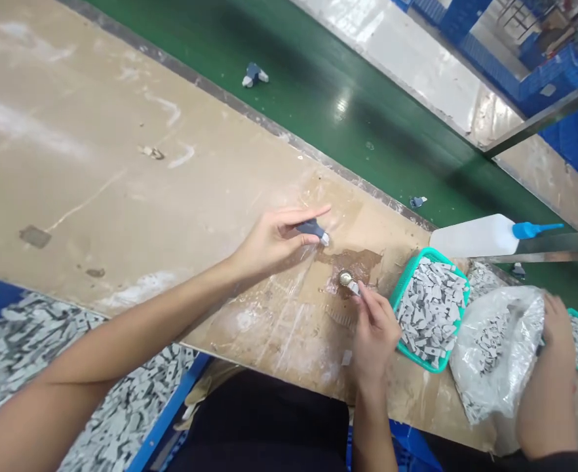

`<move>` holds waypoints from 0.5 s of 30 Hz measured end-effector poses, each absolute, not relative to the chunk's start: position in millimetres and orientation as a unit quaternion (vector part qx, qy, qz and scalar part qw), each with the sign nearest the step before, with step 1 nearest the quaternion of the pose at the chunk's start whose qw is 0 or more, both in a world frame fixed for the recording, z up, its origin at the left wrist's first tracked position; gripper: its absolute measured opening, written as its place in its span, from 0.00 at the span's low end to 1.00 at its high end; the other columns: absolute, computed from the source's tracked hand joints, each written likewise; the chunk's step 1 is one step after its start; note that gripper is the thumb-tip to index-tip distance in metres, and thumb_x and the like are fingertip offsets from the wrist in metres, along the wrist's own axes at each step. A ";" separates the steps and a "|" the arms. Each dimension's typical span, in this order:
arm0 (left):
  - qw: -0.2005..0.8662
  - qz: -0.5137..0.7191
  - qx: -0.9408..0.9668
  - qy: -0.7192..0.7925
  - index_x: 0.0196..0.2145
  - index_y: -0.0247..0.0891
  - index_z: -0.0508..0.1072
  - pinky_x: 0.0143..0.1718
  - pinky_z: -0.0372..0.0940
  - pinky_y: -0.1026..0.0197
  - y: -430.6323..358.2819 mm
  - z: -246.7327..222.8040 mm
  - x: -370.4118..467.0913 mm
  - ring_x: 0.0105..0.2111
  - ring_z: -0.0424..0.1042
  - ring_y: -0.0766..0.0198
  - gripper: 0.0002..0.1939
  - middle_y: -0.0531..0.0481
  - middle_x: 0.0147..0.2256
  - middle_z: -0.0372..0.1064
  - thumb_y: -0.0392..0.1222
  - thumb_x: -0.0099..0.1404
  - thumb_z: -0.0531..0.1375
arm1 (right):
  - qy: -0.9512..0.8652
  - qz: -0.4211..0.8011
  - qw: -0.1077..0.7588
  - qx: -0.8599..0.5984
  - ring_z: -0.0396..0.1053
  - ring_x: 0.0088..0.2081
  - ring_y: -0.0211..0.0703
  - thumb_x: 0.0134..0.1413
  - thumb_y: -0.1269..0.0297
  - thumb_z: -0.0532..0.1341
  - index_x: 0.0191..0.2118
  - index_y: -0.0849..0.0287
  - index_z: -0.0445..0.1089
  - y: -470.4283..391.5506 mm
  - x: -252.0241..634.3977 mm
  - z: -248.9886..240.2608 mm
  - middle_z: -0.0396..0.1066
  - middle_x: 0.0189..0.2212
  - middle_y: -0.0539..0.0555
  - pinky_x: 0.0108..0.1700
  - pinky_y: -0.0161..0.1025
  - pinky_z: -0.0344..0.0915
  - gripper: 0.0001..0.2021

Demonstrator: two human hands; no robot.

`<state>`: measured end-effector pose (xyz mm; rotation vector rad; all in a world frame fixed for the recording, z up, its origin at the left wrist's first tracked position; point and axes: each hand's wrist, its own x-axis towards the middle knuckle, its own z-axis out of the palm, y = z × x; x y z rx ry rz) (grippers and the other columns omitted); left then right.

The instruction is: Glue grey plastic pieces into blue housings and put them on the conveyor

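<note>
My left hand [276, 237] pinches a dark blue-grey plastic part [311, 227] with a whitish tip, just above the worktable. Between the thumb and fingers of my right hand [376, 321] is a small light-grey plastic piece [353, 287]. Its far end meets a small round metal cap [345, 278] that lies on a brown stained patch of the table; whether it dips into the cap I cannot tell. The two held parts are apart from each other. Right of my right hand stands a green basket [400, 288] heaped with similar grey pieces [431, 308].
A white bottle with a blue nozzle [476, 236] lies behind the basket. At right, a co-worker's hand [559, 328] is at a clear plastic bag [520, 354] of grey pieces. Beyond the table edge runs a green belt [318, 98] carrying several blue-grey parts [255, 75].
</note>
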<state>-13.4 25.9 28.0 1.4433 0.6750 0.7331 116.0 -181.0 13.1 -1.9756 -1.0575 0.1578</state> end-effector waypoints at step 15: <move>0.816 0.256 0.455 0.249 0.37 0.32 0.79 0.39 0.73 0.57 16.8 15.6 -7.5 0.33 0.77 0.61 0.15 0.49 0.32 0.77 0.39 0.52 0.72 | -0.521 -0.104 0.374 -0.760 0.72 0.30 0.39 0.59 0.71 0.66 0.48 0.53 0.78 -167.6 118.6 -11.7 0.75 0.30 0.51 0.33 0.39 0.71 0.12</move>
